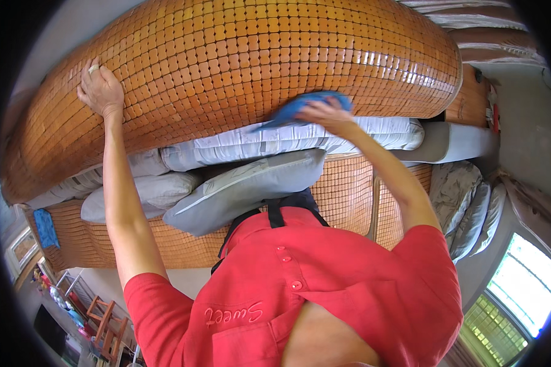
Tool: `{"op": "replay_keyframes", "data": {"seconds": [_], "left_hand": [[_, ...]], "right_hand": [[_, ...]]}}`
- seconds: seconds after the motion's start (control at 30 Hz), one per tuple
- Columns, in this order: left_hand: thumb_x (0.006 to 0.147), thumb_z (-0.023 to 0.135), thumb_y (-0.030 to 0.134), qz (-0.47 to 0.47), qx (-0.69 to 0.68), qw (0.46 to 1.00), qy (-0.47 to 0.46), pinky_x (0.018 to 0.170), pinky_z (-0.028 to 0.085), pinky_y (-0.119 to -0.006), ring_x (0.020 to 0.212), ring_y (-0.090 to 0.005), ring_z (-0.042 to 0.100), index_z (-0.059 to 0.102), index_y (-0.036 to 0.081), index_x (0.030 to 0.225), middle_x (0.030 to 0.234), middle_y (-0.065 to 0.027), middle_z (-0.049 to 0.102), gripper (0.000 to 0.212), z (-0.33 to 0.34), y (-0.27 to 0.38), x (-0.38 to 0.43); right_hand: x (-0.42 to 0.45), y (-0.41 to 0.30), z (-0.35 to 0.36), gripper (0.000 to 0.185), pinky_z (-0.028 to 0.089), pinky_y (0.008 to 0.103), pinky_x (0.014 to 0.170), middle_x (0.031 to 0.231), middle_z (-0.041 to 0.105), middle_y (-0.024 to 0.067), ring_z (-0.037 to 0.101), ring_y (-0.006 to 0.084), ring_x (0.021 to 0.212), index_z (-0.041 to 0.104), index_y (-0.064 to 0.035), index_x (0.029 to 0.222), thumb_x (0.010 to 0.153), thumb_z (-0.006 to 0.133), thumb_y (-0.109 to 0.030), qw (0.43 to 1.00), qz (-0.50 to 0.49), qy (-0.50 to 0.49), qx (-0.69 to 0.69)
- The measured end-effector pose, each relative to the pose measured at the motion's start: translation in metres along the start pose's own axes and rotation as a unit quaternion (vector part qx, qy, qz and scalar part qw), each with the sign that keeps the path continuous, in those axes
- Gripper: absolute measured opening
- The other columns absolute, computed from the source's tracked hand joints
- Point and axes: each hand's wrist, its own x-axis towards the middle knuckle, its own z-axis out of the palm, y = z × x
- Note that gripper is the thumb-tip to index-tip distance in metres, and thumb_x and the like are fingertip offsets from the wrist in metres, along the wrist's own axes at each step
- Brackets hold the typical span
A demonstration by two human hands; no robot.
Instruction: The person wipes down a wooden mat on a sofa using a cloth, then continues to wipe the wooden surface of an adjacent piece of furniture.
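Observation:
My left hand (102, 89), with a pale band round one finger, rests with curled fingers against the left part of a brown mat of small glossy tiles (238, 59). Whether it pinches the mat or only presses on it cannot be told. The mat is draped over a long, rounded sofa backrest. My right hand (328, 114), blurred, holds a blue cloth (298, 108) against the lower part of the mat, right of the middle. Below the cloth runs a row of grey and white patterned cushions (252, 149).
Grey pillows (252, 188) lean near my waist on a tile-matted seat (344, 183). More cushions (463, 202) stand at the right, by a grey armrest (468, 142) and a wooden cabinet (469, 103). Another blue cloth (46, 228) lies on the seat's left end.

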Motion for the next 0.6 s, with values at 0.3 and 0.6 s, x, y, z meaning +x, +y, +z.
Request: {"op": "replay_keyframes", "data": {"seconds": [0.3, 0.6], "left_hand": [[0.089, 0.041, 0.025, 0.008, 0.027, 1.000, 0.007, 0.104, 0.020, -0.050, 0.122, -0.0167, 0.044, 0.060, 0.017, 0.116, 0.127, -0.0037, 0.052, 0.033, 0.004, -0.003, -0.001], [0.089, 0.044, 0.023, 0.019, -0.011, 0.999, 0.032, 0.104, 0.021, -0.047, 0.118, -0.0197, 0.047, 0.062, 0.016, 0.112, 0.125, -0.0033, 0.053, 0.030, 0.002, -0.003, -0.003]], "right_hand": [[-0.002, -0.013, 0.013, 0.039, 0.029, 0.0527, 0.098, 0.122, 0.047, -0.0016, 0.040, 0.0188, 0.122, 0.055, -0.0254, 0.119, 0.081, 0.051, -0.018, 0.984, 0.068, 0.013, 0.161], [0.315, -0.142, -0.056, 0.058, 0.009, 0.0443, 0.115, 0.150, 0.020, 0.0039, 0.017, 0.0189, 0.139, 0.024, -0.0085, 0.143, 0.087, 0.035, -0.020, 0.978, -0.070, 0.188, 0.065]]}}
